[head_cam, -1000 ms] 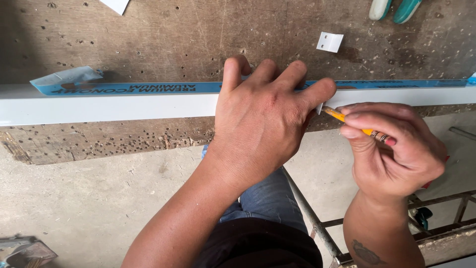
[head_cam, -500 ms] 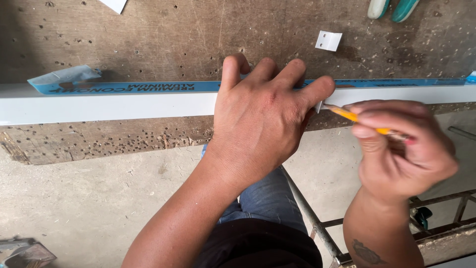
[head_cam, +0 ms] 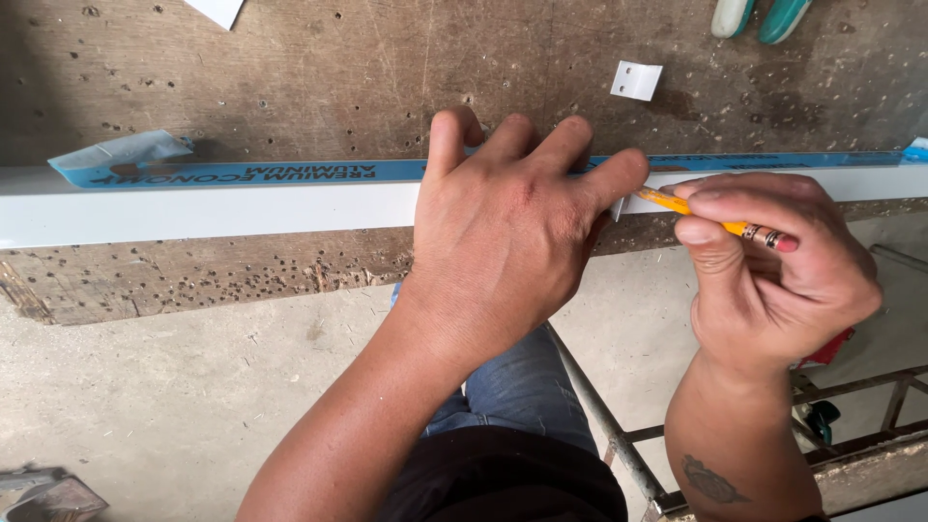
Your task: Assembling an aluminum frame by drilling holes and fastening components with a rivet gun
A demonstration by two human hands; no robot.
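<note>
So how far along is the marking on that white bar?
Done: the white bar lies across the wooden bench, blue film partly peeled. In hand: left hand presses a small white piece against it; right hand puts the pencil tip there. No finished mark shows; the loose white bracket lies unused.

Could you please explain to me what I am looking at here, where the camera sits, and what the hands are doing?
There is no machine: these are a person's two bare hands, filmed by a camera worn on the head, looking down past the knees at a workbench.

The bench is a worn brown board full of small holes. Across it lies a long white bar with a blue strip along its far edge. The left hand presses flat on the bar. The right hand holds a yellow pencil with its tip at the bar, next to the left forefinger.

Further back lie a small white bracket and two green-and-white handles. Below the bench are a concrete floor and a metal frame.
</note>
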